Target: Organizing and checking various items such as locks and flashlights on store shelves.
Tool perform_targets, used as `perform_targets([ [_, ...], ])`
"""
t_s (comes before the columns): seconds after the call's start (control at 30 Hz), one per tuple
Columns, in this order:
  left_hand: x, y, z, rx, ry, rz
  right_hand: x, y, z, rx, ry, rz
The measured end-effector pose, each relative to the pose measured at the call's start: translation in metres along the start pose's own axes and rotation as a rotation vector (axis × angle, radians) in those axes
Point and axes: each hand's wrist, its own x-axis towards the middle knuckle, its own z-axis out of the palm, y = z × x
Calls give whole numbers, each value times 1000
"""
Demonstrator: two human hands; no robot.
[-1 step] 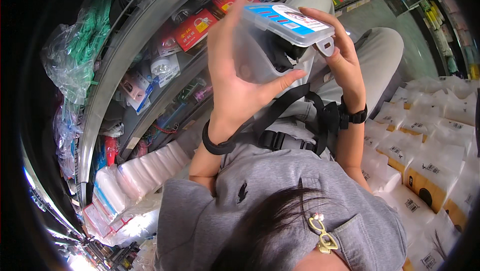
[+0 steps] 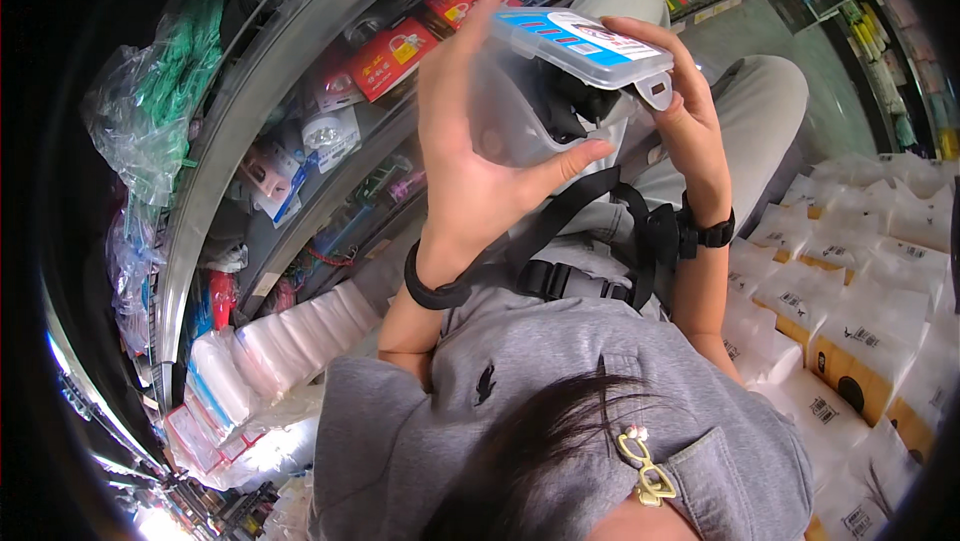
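Observation:
A translucent plastic box (image 2: 512,121) is held up in front of me, above my lap. Its hinged lid (image 2: 606,65), with a blue and white label, is partly raised. Black items (image 2: 578,101) show in the gap between lid and box; their kind cannot be made out. My left hand (image 2: 465,136) is wrapped round the box's left side, its thumb along the near rim. With my right hand (image 2: 688,91) I grip the lid, fingers over its top edge and thumb by the latch tab (image 2: 656,91).
Curved metal shelves (image 2: 235,91) on the left hold red boxed padlocks (image 2: 398,56) and other packaged goods. Clear bags with green items (image 2: 180,61) hang at their outer edge. Rows of white tissue-like packs (image 2: 860,311) lie at the right, and plastic-wrapped white rolls (image 2: 290,341) at the lower left.
The lid and the fingers of my right hand have shifted very slightly to the right. My left hand keeps its hold on the box.

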Motion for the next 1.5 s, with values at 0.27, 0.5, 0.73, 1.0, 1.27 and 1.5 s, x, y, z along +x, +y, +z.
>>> perform_targets([
  [0.27,-6,5,-4,-792,18,-517,3,-7,18,-61,49,4],
  [0.5,-5,15,-15,-838,40,-619,3,-26,33,-41,95,-112],
  [0.73,-7,5,-8,-985,59,-673,3,-36,40,-196,278,-163],
  [1.0,-9,5,-10,-1404,-11,-700,4,-39,30,-322,141,-281],
  [1.27,-45,-53,24,-1436,131,-939,2,-45,47,31,146,-166],
  [1.5,-24,-15,7,-1469,-61,-883,0,-46,47,259,129,-12],
])
